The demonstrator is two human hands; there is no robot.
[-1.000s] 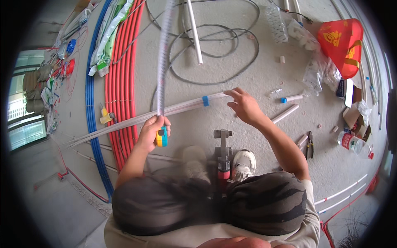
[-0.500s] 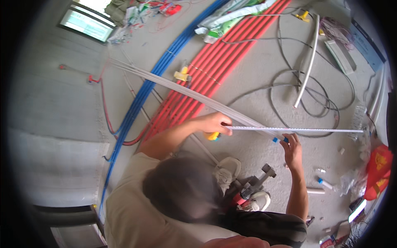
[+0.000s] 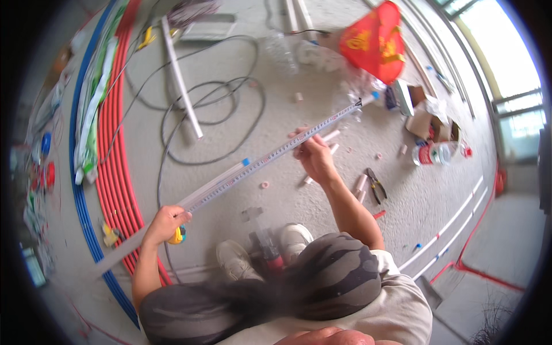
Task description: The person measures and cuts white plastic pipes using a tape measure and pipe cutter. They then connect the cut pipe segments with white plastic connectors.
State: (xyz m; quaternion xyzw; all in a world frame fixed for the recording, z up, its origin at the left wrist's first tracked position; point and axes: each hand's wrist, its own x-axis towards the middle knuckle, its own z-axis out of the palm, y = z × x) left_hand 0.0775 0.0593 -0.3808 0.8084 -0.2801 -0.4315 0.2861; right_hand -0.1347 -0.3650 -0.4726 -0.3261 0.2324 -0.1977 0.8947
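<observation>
White plastic conduit pipe (image 3: pixel 230 178) runs slantwise across the view, from low on the left up toward the right, with a steel tape-measure blade (image 3: pixel 299 142) stretched along its upper length. Both are held above the concrete floor (image 3: pixel 253 126), in front of the crouching person. The left hand (image 3: pixel 165 223) is closed around the pipe near its lower part and also grips a yellow tape-measure case (image 3: pixel 179 234) against it. The right hand (image 3: pixel 313 154) is further up, its fingers pinching the blade and pipe together. A small blue mark or clip (image 3: pixel 246 162) sits on the pipe between the two hands; which it is cannot be told.

Below the pipe, the person's white shoes (image 3: pixel 264 253) stand on the floor with a dark and red tool (image 3: pixel 267 250) between them, too blurred to name. Pliers (image 3: pixel 375 184) lie just right of the right forearm, near some short pipe offcuts (image 3: pixel 361 185). A black cable (image 3: pixel 207 109) loops across the floor above the pipe. Red conduit tubes (image 3: pixel 115 149) and a blue tube (image 3: pixel 75 161) run along the left side. A red bag (image 3: pixel 376 40) lies at the upper right, and a plastic water bottle (image 3: pixel 440 152) at the right
</observation>
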